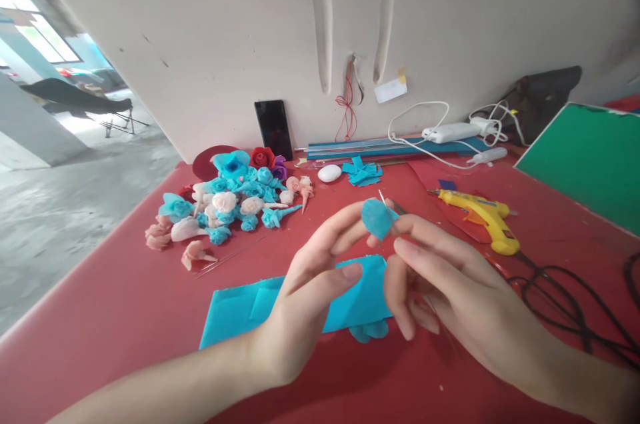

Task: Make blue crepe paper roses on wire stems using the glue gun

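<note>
A small rounded blue petal (pixel 377 219), apparently of fabric or crepe paper, is raised above the table between my hands. My left hand (pixel 315 277) has its curved fingers reaching behind the petal's left edge, with the fingertips hidden; its thumb stands apart. With thumb and index finger, my right hand (pixel 445 264) pinches a thin pale wire (pixel 382 197) at the petal's right edge. Below my hands lies a folded blue sheet (pixel 235 314). Several cut blue petals (pixel 369 332) show at its near edge.
Blue, white and pink handmade flowers (pixel 225 201) are heaped at left on the red table (pixel 125 291). A phone (pixel 274 127) leans on the wall. Blue strips (pixel 362 172) lie by a white oval object (pixel 329 173). At right are a yellow glue gun (pixel 480 214), its black cord, and a power strip (pixel 450 133).
</note>
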Demonstrator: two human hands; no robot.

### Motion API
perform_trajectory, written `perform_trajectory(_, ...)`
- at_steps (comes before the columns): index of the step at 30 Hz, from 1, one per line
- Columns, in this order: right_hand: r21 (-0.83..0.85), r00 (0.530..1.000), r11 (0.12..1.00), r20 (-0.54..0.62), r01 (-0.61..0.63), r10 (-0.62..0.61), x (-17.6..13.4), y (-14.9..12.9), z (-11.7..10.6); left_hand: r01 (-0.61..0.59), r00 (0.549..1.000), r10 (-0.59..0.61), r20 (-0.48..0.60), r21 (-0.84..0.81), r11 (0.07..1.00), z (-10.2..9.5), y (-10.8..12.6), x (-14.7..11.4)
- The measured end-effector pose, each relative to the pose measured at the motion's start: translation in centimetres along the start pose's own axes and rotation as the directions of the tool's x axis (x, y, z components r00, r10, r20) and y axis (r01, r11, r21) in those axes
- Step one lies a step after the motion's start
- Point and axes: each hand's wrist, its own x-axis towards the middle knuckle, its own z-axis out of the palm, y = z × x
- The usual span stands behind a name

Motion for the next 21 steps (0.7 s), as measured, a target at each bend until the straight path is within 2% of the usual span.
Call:
perform_trajectory(6,0.078,1.0,0.997,0.011,0.002,-0.003,0.0,0.0,-0.2,-0.026,0.999,0.027,0.044,-0.033,0.999,0.2,0.4,0.2)
perform_trajectory(10,0.062,1.0,0.998,0.007,0.006,-0.006,-0.2,-0.1,-0.3,-0.074,0.994,0.085,-0.075,0.138,0.988,0.3,1.5,1.0)
perform_trajectory(12,-0.019,1.0,1.0,0.021,-0.001,0.002,-0.4,-0.2,-0.3,-0.077,0.987,0.109,-0.121,0.244,0.967,0.1,2.4,1.5)
perform_trajectory(17,-0.292,0.997,0.954,0.065,0.066,-0.049,-0.5,-0.5,-0.4,-0.024,0.999,0.032,-0.012,0.406,0.914,-0.5,4.0,2.1)
perform_trajectory(21,-0.418,0.991,0.899,0.079,0.131,-0.108,-0.4,-0.4,-0.3,-0.039,0.997,0.066,-0.027,0.574,0.818,-0.5,4.5,1.7)
